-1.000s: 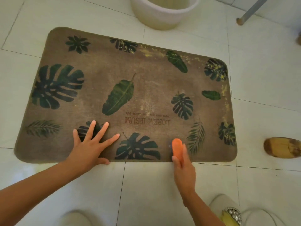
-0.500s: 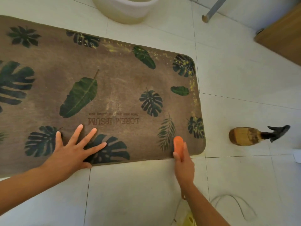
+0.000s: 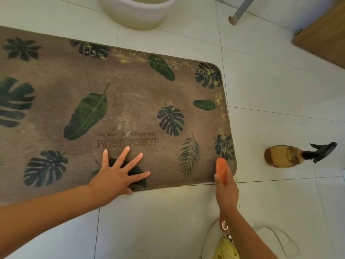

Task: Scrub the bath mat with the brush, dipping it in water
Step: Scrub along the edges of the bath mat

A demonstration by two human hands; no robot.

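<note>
A brown bath mat (image 3: 130,101) printed with dark green leaves lies flat on the white tiled floor. Yellowish specks dot its far and right edges. My left hand (image 3: 117,172) presses flat on the mat's near edge, fingers spread. My right hand (image 3: 225,187) grips an orange brush (image 3: 221,166), whose head sits on the mat's near right corner. A white bucket (image 3: 136,14) stands beyond the mat's far edge; its inside is cut off by the frame.
A brown spray bottle (image 3: 285,156) with a black trigger lies on its side on the tiles right of the mat. A grey metal leg (image 3: 237,14) and a wooden panel (image 3: 324,34) stand at the far right. A thin cord (image 3: 278,238) loops near my right forearm.
My right hand has carried the brush rightwards along the mat's near edge to its corner. My left hand has slid right along the same edge. The view has shifted right too.
</note>
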